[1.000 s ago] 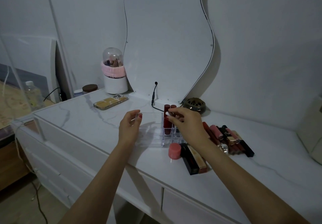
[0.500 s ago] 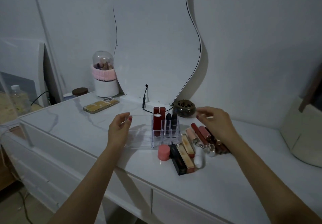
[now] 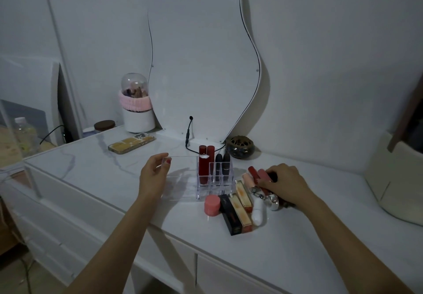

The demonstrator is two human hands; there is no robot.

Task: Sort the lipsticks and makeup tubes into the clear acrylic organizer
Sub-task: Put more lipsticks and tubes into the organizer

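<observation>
The clear acrylic organizer [image 3: 183, 179] stands on the white dresser top. My left hand [image 3: 153, 174] grips its left rim. Two tall red lipsticks [image 3: 205, 164] and two dark lipsticks [image 3: 222, 164] stand upright in its right-hand slots. To the right lies a pile of loose tubes: a pink round one [image 3: 212, 205], a black box [image 3: 231, 217], gold tubes [image 3: 240, 206], a white tube [image 3: 258, 211], pink and red tubes [image 3: 257, 174]. My right hand [image 3: 283, 182] rests on the pile's far side, fingers curled over tubes; which one it holds is hidden.
A phone [image 3: 131, 143] lies at the back left. A white brush holder with a pink band [image 3: 136, 110] and a curved mirror [image 3: 201, 65] stand behind. A dark round bowl [image 3: 239, 149] sits behind the organizer, with a cable [image 3: 188, 137] beside it. A cream container [image 3: 396, 179] is at the right.
My right hand left the organizer, swung right and came down onto the pile of loose tubes. The left hand stayed on the organizer's rim. The camera tilted upward.
</observation>
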